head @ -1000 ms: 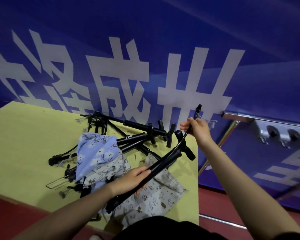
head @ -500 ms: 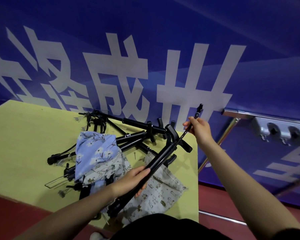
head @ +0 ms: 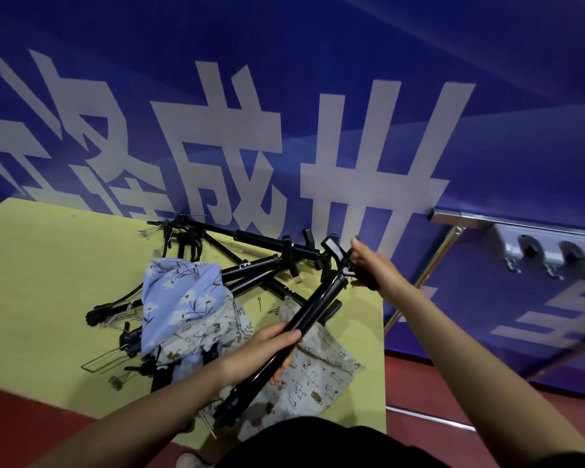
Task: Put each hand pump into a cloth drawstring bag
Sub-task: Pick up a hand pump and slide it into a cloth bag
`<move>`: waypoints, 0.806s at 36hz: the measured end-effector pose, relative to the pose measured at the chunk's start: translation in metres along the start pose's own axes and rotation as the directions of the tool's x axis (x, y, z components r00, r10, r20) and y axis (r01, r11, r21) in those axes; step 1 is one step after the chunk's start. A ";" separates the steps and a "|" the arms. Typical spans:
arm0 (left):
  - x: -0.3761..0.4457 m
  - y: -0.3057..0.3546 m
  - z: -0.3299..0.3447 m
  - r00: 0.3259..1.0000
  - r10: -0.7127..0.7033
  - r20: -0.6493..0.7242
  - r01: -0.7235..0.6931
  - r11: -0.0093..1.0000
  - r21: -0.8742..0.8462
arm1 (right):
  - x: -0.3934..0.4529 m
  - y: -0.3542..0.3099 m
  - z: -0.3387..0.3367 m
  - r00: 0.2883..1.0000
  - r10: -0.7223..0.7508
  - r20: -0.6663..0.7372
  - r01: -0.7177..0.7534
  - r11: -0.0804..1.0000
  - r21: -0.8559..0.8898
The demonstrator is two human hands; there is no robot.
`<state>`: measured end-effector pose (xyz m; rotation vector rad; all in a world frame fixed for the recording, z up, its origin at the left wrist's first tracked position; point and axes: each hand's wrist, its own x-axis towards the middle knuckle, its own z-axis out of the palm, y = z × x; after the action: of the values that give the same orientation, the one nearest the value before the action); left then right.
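Observation:
A black hand pump (head: 313, 307) slants above the yellow table (head: 41, 275), its top end up and to the right. My left hand (head: 271, 349) grips its barrel near the middle. My right hand (head: 368, 265) holds the pump's T-handle end, blurred by motion. Under the pump lies a beige printed drawstring bag (head: 314, 383). A blue flowered bag (head: 179, 292) lies to the left over another beige bag (head: 210, 332). Several more black pumps (head: 271, 244) are piled at the back of the table.
A blue banner wall (head: 284, 113) with large white characters stands right behind the table. A metal rail with hooks (head: 537, 244) runs along the wall at the right. Red floor (head: 436, 393) shows to the right of the table's edge.
My right hand has come down from the pump's thin hose tip to its handle end. The pump has tilted steeper, and my left hand has stayed on the barrel.

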<state>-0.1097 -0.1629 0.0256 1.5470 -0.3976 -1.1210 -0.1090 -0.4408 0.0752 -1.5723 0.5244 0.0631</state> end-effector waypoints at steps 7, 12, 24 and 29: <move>0.000 -0.004 0.004 0.999 -0.031 0.043 0.032 0.999 -0.020 | -0.013 0.009 -0.010 0.988 0.020 0.152 0.005 0.987 -0.161; 0.004 0.001 0.004 0.998 -0.036 0.048 0.037 0.999 -0.027 | -0.014 0.009 -0.010 0.997 -0.025 0.067 0.033 0.991 -0.132; 0.008 0.008 -0.002 0.998 0.028 0.062 -0.026 0.999 -0.036 | -0.015 -0.014 -0.009 0.997 -0.052 0.049 0.052 0.999 -0.009; 0.007 0.007 -0.004 0.998 0.037 0.050 -0.034 0.998 -0.055 | -0.019 -0.021 -0.002 0.998 -0.068 0.007 0.068 0.997 -0.023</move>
<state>-0.1008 -0.1677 0.0287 1.4612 -0.4243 -1.1367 -0.1188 -0.4376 0.1011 -1.6108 0.4664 0.0220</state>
